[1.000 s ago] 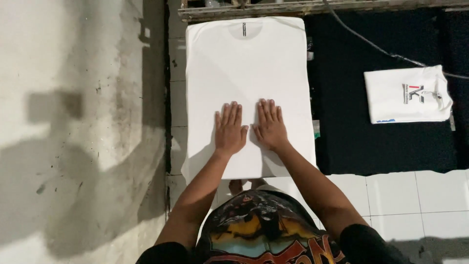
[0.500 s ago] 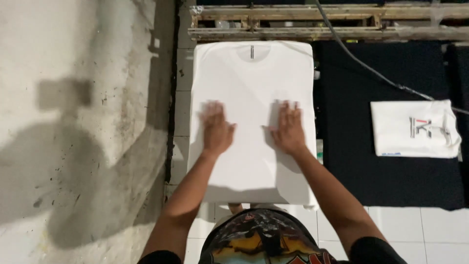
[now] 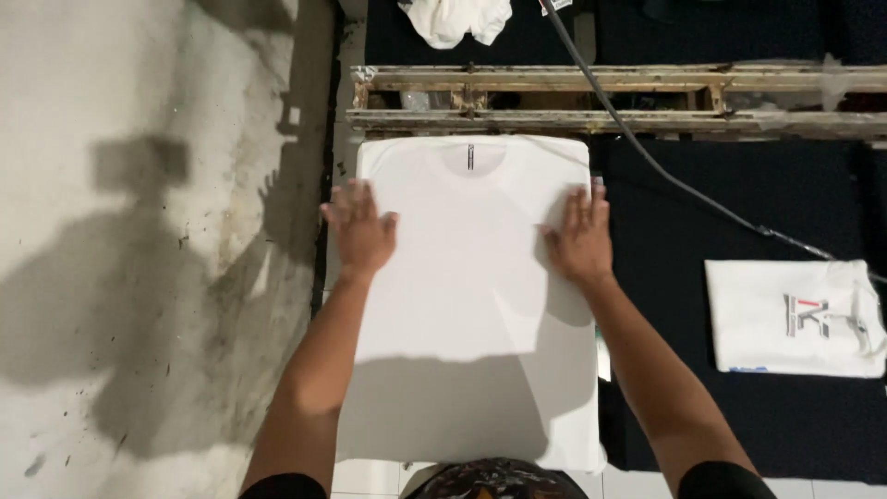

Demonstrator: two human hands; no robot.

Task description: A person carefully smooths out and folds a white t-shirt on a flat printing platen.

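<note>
Head view: a white T-shirt point(image 3: 471, 296) lies flat, collar away from the person, on a board just below a wooden frame point(image 3: 610, 97). The left hand point(image 3: 358, 231) presses flat on its left edge, fingers spread; the right hand point(image 3: 580, 238) lies flat on its right edge (gripping nothing). A folded printed shirt point(image 3: 795, 319) rests well apart on dark cloth point(image 3: 739, 185).

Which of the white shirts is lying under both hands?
The plain white shirt spread flat in the middle, under the left hand and right hand. The folded shirt with a print lies apart, untouched.
</note>
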